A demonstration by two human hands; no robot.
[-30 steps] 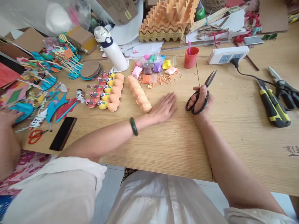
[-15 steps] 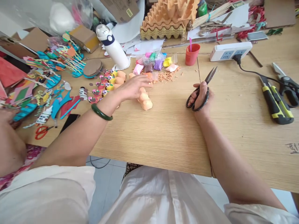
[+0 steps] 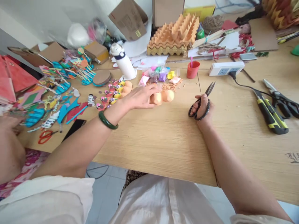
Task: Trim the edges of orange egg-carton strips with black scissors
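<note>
My left hand (image 3: 141,95), with a dark green bangle (image 3: 107,120) on its wrist, grips the near end of an orange egg-carton strip (image 3: 167,96). Rounded cups of the strip stick out to the right of the fingers; its held end is partly hidden. Black-handled scissors (image 3: 210,89) are in my right hand (image 3: 205,113), fingers through the loops and blades pointing up and away. To the left of my left hand stand several decorated carton pieces (image 3: 114,93) in red, yellow and orange. Orange shavings (image 3: 171,86) lie just beyond the strip.
Bags of coloured clay (image 3: 163,77), a red cup (image 3: 193,70), a white bottle (image 3: 125,65) and stacked egg trays (image 3: 173,37) stand behind. A power strip (image 3: 226,68) and utility knife (image 3: 272,115) lie right. Paper crafts (image 3: 63,109) and another person's arm (image 3: 10,149) are left.
My left hand has taken hold of the egg-carton strip and turned it from pointing towards me to lying sideways, farther right. My right hand keeps the scissors. The view has tilted up slightly.
</note>
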